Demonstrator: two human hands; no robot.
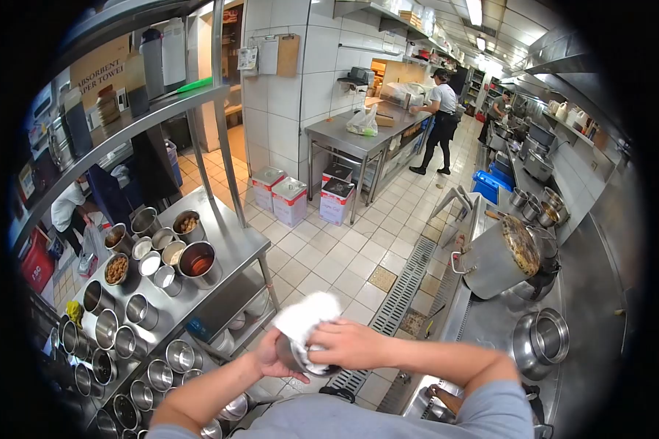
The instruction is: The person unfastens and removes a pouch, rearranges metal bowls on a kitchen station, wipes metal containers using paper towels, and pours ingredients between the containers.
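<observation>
Lower centre: cloth (306,313) white; cup (291,355) grey. Bottom: sleeves (498,406) grey-blue. Left of centre: tins (290,202) white and red. Upper right: bin (485,188) blue.

Bright, mostly even white light falls from ceiling tubes (474,12) at 1 o'clock; the floor tiles (218,173) towards 10 glow warmer orange. Steel pots (142,312) at 8 show small glints. The white cloth (306,314) and right hand (350,344) at 6 are softly blurred. Fisheye distortion bends the shelf (150,108) at 10 inside a black surround.
</observation>
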